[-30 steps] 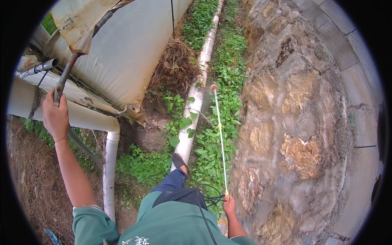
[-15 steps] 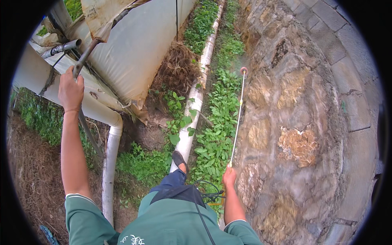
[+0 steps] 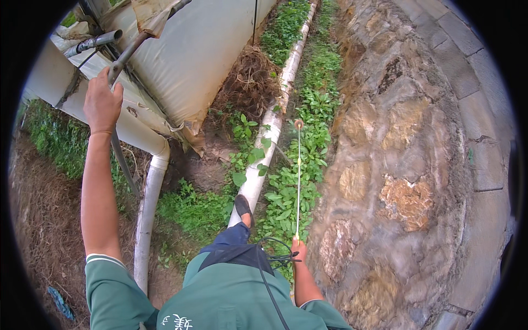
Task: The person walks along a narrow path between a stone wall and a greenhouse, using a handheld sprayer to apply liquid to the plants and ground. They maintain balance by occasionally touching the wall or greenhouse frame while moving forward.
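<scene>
My left hand [image 3: 103, 107] is raised at the upper left, closed around a worn metal pole [image 3: 127, 55] beside torn plastic sheeting. My right hand [image 3: 298, 252] grips the lower end of a spray wand [image 3: 299, 184], a long thin pale rod with a round reddish nozzle [image 3: 298, 124] at its far end. The nozzle is over the low green plants [image 3: 291, 192] between a white pipe and a stone wall. Black hose loops [image 3: 278, 254] hang next to my right wrist.
A long white pipe [image 3: 269, 148] runs ahead, with my shoe [image 3: 243, 208] on it. The rough stone wall [image 3: 379, 148] rises on the right. To the left are a thick elbowed pipe [image 3: 158, 165], greenhouse sheeting [image 3: 181, 60] and dry brush [image 3: 44, 220]. Tangled roots [image 3: 247, 82] lie beside the pipe.
The spray wand has swung left, its nozzle moving from the stone wall's edge to over the plants. My right hand shifted slightly left and nearer. My left hand stays on the pole.
</scene>
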A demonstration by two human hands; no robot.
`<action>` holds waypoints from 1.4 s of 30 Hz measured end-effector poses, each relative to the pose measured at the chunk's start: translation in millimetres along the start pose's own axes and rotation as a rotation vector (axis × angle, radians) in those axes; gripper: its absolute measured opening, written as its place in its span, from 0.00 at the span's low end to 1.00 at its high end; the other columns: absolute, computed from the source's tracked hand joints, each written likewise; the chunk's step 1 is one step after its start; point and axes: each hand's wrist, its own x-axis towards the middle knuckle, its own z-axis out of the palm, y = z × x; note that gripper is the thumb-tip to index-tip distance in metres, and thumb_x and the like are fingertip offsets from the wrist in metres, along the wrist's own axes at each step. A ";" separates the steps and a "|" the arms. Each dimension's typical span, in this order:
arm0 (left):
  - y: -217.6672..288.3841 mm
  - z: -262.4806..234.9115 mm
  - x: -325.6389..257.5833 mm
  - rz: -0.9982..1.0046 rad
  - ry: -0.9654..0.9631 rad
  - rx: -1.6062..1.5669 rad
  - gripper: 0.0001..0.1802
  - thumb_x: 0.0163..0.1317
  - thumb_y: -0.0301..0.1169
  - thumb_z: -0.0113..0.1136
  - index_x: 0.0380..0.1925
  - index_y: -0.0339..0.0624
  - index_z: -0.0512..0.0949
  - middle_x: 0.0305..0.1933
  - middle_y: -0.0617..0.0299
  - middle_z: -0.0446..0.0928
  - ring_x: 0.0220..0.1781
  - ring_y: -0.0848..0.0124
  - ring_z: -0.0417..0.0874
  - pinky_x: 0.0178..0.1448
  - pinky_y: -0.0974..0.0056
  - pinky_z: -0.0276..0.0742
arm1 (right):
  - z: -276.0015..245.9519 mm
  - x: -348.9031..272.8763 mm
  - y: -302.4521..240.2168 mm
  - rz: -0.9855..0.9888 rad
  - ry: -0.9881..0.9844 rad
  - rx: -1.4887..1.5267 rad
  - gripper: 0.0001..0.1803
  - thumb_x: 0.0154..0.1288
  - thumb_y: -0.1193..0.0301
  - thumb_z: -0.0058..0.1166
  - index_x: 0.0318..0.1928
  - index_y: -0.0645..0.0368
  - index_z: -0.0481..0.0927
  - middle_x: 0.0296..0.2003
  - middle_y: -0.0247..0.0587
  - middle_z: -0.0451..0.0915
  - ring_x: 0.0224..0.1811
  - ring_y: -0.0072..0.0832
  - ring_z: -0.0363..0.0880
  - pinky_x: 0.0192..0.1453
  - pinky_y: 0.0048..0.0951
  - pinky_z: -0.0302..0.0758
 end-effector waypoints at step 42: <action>-12.6 12.7 10.9 -0.067 0.155 -0.058 0.22 0.59 0.44 0.58 0.52 0.51 0.79 0.46 0.56 0.80 0.47 0.55 0.82 0.51 0.55 0.77 | -26.9 -112.4 54.6 0.153 0.048 0.313 0.25 0.74 0.52 0.45 0.27 0.61 0.71 0.15 0.37 0.70 0.15 0.25 0.71 0.20 0.32 0.66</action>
